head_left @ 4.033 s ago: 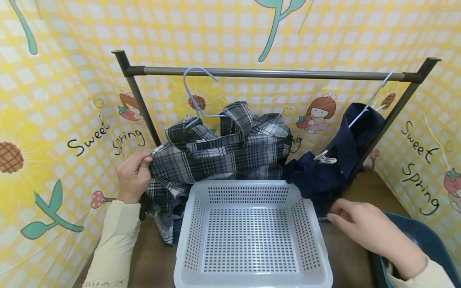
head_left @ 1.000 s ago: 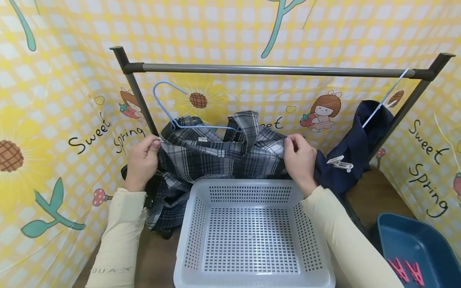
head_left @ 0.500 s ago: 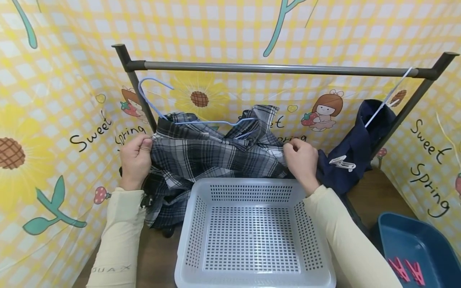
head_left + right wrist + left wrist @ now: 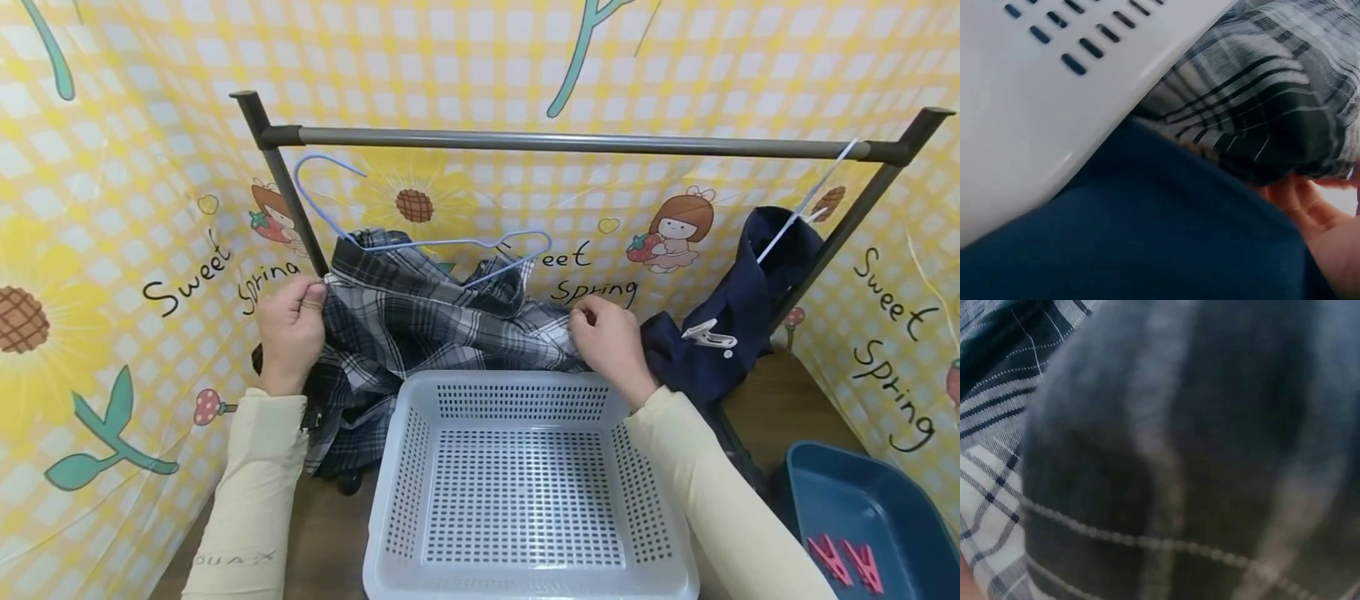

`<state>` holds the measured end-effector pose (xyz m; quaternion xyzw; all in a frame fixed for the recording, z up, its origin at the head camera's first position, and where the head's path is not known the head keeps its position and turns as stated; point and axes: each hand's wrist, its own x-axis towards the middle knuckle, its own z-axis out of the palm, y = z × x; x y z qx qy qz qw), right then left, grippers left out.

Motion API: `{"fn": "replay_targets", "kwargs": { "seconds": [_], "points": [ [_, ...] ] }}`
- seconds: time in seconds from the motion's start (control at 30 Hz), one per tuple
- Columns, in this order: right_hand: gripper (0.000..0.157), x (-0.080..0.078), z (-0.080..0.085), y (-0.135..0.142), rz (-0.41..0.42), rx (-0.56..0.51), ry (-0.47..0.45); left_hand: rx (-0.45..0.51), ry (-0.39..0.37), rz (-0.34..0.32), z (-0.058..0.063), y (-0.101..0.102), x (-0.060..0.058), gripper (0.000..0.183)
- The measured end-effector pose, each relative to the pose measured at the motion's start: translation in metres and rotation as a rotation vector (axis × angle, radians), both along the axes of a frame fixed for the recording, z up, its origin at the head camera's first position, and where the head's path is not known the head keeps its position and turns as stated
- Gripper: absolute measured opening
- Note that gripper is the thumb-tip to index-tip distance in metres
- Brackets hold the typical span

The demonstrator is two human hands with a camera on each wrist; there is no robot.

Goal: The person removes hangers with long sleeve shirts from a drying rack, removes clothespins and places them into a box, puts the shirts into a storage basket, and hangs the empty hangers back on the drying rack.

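A dark plaid shirt point(image 4: 435, 325) is spread behind the basket, its collar upward. My left hand point(image 4: 291, 337) pinches the shirt at its left shoulder, while my right hand point(image 4: 611, 342) pinches it at the right side. A light blue hanger point(image 4: 435, 243) sits in the collar, its hook lower than the rail and its right arm sticking out above the cloth. Blurred plaid cloth point(image 4: 1166, 456) fills most of the left wrist view. In the right wrist view, curled fingers point(image 4: 1310, 203) show under the shirt's edge point(image 4: 1254, 100).
A grey rail point(image 4: 555, 142) spans the rack. At its right end hangs a navy garment point(image 4: 712, 308) with a white clothespin point(image 4: 708, 336). A pale perforated basket point(image 4: 525, 575) stands in front. Pink clothespins point(image 4: 843, 562) lie in a blue bin point(image 4: 900, 492) at the right.
My right hand has come from the navy garment onto the shirt and lately shifted slightly left. The hanger has moved left and tilted, its right arm emerging from the collar.
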<state>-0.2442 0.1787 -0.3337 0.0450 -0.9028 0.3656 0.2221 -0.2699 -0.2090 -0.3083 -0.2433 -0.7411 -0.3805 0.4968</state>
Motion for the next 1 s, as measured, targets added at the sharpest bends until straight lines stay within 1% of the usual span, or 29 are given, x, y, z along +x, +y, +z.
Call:
{"fn": "replay_targets", "kwargs": {
  "seconds": [0.07, 0.17, 0.23, 0.3, 0.37, 0.43, 0.5, 0.57, 0.67, 0.73, 0.8, 0.87, 0.93, 1.0],
  "points": [
    [0.023, 0.001, 0.0, -0.004, 0.009, -0.022, -0.014, -0.017, 0.012, 0.035, 0.001, 0.003, -0.002, 0.019],
    [0.027, 0.003, 0.0, -0.009, 0.016, -0.049, -0.022, -0.034, 0.004, 0.093, 0.003, 0.007, -0.002, 0.02],
    [0.031, 0.004, 0.0, -0.011, 0.016, -0.069, -0.013, -0.046, -0.003, 0.111, 0.005, 0.009, -0.003, 0.019],
    [0.037, 0.005, 0.002, -0.013, 0.011, -0.102, 0.018, -0.062, 0.004, 0.121, 0.007, 0.011, -0.002, 0.019],
    [0.043, 0.006, 0.006, -0.015, 0.017, -0.149, 0.076, -0.089, 0.017, 0.118, 0.009, 0.012, -0.002, 0.019],
    [0.048, 0.006, 0.011, -0.019, 0.034, -0.185, 0.15, -0.113, 0.024, 0.096, 0.01, 0.013, -0.003, 0.02],
    [0.053, 0.005, 0.017, -0.024, 0.058, -0.185, 0.222, -0.141, 0.027, 0.072, 0.011, 0.015, -0.003, 0.019],
    [0.053, 0.003, 0.022, -0.029, 0.087, -0.153, 0.266, -0.167, 0.019, 0.042, 0.01, 0.015, -0.002, 0.018],
    [0.045, 0.0, 0.025, -0.036, 0.11, -0.074, 0.299, -0.204, 0.004, 0.009, 0.009, 0.014, -0.001, 0.017],
    [0.034, -0.002, 0.024, -0.038, 0.102, -0.027, 0.325, -0.223, -0.01, -0.006, 0.008, 0.013, 0.0, 0.018],
    [0.023, -0.004, 0.021, -0.037, 0.087, 0.013, 0.375, -0.241, -0.02, -0.008, 0.007, 0.012, 0.0, 0.02],
    [0.015, -0.006, 0.018, -0.035, 0.072, 0.034, 0.436, -0.254, -0.028, -0.005, 0.005, 0.01, 0.001, 0.023],
    [0.012, -0.008, 0.017, -0.032, 0.068, 0.047, 0.497, -0.273, -0.033, 0.003, 0.004, 0.009, 0.002, 0.026],
    [0.011, -0.009, 0.016, -0.03, 0.078, 0.03, 0.546, -0.278, -0.031, 0.012, 0.002, 0.008, 0.004, 0.028]
  ]
}}
